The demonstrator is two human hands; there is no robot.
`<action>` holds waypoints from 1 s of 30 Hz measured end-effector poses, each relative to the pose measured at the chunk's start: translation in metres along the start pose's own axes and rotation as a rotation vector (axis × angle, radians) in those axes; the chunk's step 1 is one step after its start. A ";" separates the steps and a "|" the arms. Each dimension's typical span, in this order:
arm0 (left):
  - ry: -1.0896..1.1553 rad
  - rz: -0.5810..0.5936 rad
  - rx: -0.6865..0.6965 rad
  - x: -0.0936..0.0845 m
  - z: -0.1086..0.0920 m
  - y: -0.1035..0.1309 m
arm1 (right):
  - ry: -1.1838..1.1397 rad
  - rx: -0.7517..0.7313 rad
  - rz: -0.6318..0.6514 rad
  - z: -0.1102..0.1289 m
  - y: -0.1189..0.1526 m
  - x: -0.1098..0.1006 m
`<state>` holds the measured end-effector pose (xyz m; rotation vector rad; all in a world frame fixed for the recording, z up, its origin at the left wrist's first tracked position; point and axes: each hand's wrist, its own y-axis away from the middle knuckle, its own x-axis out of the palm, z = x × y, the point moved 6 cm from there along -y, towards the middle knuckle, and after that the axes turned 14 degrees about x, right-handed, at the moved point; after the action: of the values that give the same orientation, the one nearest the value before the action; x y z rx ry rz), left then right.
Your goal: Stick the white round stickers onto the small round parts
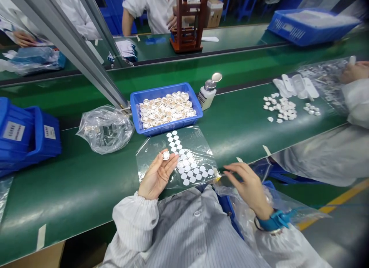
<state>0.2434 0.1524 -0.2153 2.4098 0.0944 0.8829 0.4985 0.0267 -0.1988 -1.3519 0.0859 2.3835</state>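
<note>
My left hand (157, 177) is palm up over a clear plastic sheet or bag (200, 141). Its thumb and fingers pinch a small white round piece (166, 155) with a ring-shaped outline. On the plastic, beside that hand, several flat white discs (190, 173) lie in rows. My right hand (249, 187), with a blue band at the wrist, hovers by the front table edge, right of the discs. Its thumb and fingers are apart, and I see nothing held. Behind the plastic stands a blue tray (167, 130) full of similar round pieces (168, 108).
A white pump bottle (206, 96) stands right of the tray, a crumpled clear bag (106, 129) left. Blue bins (44, 135) sit at far left. White parts (285, 108) lie before a co-worker's sleeve (359, 101). A metal post (75, 49) rises behind the crumpled bag.
</note>
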 end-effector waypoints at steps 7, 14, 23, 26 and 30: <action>0.142 0.029 0.069 -0.022 0.008 -0.014 | 0.023 -0.198 0.255 0.028 -0.019 0.030; 0.150 0.055 0.114 -0.024 0.007 -0.015 | 0.013 -0.224 0.319 0.029 -0.026 0.028; 0.158 0.118 0.164 -0.026 0.007 -0.015 | 0.016 -0.059 0.359 0.026 -0.029 0.033; 0.152 0.130 0.173 -0.026 0.006 -0.014 | 0.023 -0.019 0.353 0.030 -0.030 0.033; 0.156 0.157 0.182 -0.027 0.007 -0.015 | -0.019 0.025 0.355 0.027 -0.032 0.033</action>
<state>0.2285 0.1548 -0.2431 2.5392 0.0465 1.1796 0.4737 0.0729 -0.2076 -1.3982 0.3782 2.6712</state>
